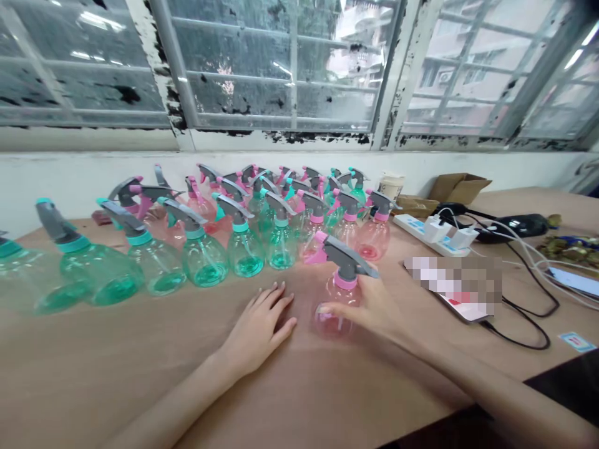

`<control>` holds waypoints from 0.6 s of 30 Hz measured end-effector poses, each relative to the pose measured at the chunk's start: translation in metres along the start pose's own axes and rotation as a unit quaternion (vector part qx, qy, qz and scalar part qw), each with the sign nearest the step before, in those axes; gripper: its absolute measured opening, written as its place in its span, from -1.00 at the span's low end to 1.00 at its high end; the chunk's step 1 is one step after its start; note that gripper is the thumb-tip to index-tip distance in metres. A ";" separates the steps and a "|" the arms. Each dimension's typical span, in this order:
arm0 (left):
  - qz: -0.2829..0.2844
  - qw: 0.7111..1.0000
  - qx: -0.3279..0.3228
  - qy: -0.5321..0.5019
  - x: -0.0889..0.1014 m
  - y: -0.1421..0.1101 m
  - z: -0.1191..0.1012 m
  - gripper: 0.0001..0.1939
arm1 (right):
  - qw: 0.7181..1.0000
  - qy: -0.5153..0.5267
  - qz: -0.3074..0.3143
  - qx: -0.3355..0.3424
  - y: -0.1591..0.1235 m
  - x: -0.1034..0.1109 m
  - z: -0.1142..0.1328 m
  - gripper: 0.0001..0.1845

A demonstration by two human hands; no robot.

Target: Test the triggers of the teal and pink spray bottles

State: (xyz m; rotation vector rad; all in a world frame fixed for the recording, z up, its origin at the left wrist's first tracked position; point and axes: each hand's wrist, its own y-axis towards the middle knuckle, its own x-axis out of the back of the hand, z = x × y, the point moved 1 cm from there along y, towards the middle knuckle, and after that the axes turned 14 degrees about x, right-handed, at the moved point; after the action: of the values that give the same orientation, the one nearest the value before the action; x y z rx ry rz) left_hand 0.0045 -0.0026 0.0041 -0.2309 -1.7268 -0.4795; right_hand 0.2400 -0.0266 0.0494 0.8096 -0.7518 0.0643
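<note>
My right hand [369, 308] is wrapped round the clear pink body of a spray bottle [345, 284], thumb across its front. This bottle stands upright, with a grey spray head, a pink collar and a pink nozzle pointing left. To its left, my left hand [262, 324] lies palm down on the brown table [290, 399], fingers stretched out and holding nothing. Beyond the left hand stands a row of green spray bottles [204, 259] with teal collars. Pink spray bottles [372, 237] stand behind the held one.
More pink and green bottles crowd toward the wall. On the right are a white power strip [430, 234] with plugged-in chargers, a phone [449, 290] on a black cable, loose cables and an open cardboard box [458, 187]. Barred windows [281, 68] rise behind the table.
</note>
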 end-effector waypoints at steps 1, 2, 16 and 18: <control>0.003 1.000 0.002 0.001 0.000 0.000 -0.001 -0.54 | 0.999 0.033 0.005 -0.009 0.000 0.001 -0.003 -0.54; 0.007 1.000 0.005 0.002 0.001 0.000 -0.001 -0.54 | 0.997 0.071 0.005 -0.018 0.000 0.003 -0.005 -0.55; 0.018 1.000 0.013 -0.012 0.001 -0.004 -0.002 -0.54 | 0.973 0.228 -0.021 -0.011 0.048 0.004 0.003 -0.92; 0.020 1.000 0.014 -0.020 0.001 -0.004 -0.003 -0.54 | 0.972 0.229 -0.030 -0.032 0.047 -0.004 -0.001 -0.94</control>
State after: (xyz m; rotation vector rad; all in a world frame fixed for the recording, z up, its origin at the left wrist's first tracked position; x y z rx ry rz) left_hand 0.0048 -0.0075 0.0049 -0.2556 -1.7629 -0.4235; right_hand 0.2228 0.0079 0.0759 0.7206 -0.2913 0.1654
